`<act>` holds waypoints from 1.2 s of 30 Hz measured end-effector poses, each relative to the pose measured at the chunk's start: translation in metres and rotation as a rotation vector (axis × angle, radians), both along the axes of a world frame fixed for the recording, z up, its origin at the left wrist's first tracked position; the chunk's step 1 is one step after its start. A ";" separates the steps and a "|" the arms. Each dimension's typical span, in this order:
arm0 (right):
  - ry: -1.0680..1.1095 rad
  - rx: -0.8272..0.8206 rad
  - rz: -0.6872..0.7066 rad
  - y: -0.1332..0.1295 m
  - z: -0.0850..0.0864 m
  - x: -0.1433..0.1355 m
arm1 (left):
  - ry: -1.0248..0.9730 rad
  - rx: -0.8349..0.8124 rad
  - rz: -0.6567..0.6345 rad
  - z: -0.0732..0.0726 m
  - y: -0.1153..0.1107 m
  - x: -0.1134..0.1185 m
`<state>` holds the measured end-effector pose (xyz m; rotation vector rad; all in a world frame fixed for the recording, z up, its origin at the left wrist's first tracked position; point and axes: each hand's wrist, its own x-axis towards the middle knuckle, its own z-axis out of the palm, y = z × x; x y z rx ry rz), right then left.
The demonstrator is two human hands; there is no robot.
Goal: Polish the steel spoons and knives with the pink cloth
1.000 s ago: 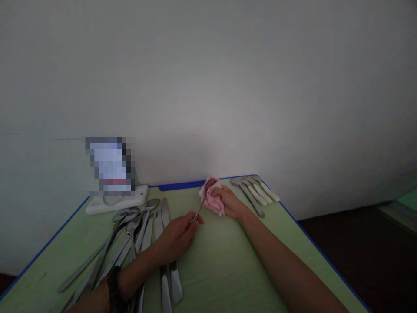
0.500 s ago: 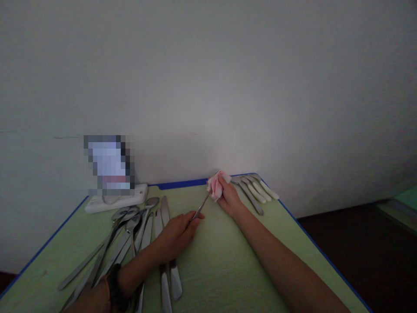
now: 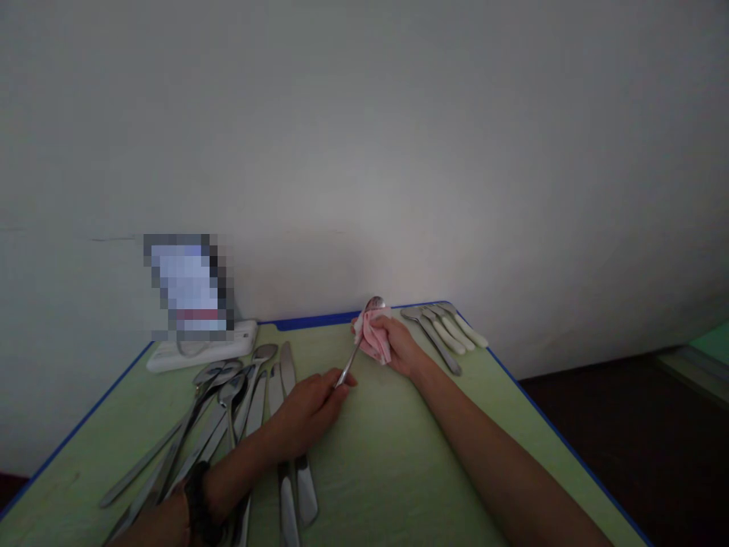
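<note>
Both hands were closed: the left hand (image 3: 310, 410) round the lower handle of a spoon (image 3: 349, 363), the right hand (image 3: 402, 343) bunching a soft cloth (image 3: 373, 339) below its bowl, near the table's (image 3: 392, 456) far edge. Light, stiff and probably slippery, it seemed best held low on the handle

- Looks like a room in a home, though which room is unclear
- Plain, pale wall (image 3: 364, 152) with faint marks
- Small green bench (image 3: 392, 456), blue-edged, pushed against it
- Everyday cutlery (image 3: 231, 391) lying on top
- Dark floor (image 3: 615, 456) to the right
</note>
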<state>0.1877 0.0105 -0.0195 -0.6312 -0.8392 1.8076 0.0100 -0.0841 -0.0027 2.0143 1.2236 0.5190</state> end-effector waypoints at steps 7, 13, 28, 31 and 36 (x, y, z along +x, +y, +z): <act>0.033 -0.060 0.006 0.000 0.004 -0.001 | -0.071 -0.041 0.066 -0.002 0.001 0.002; -0.005 -0.039 -0.011 -0.001 0.006 -0.003 | -0.013 0.042 0.020 0.001 0.000 0.002; -0.089 -0.108 -0.038 -0.004 0.008 -0.001 | 0.131 0.131 -0.004 -0.004 0.001 0.001; -0.096 -0.115 -0.035 -0.005 0.008 -0.002 | 0.136 0.131 0.005 -0.007 0.001 0.001; -0.144 -0.018 0.000 -0.006 0.006 -0.003 | 0.143 0.110 -0.006 -0.005 -0.001 0.001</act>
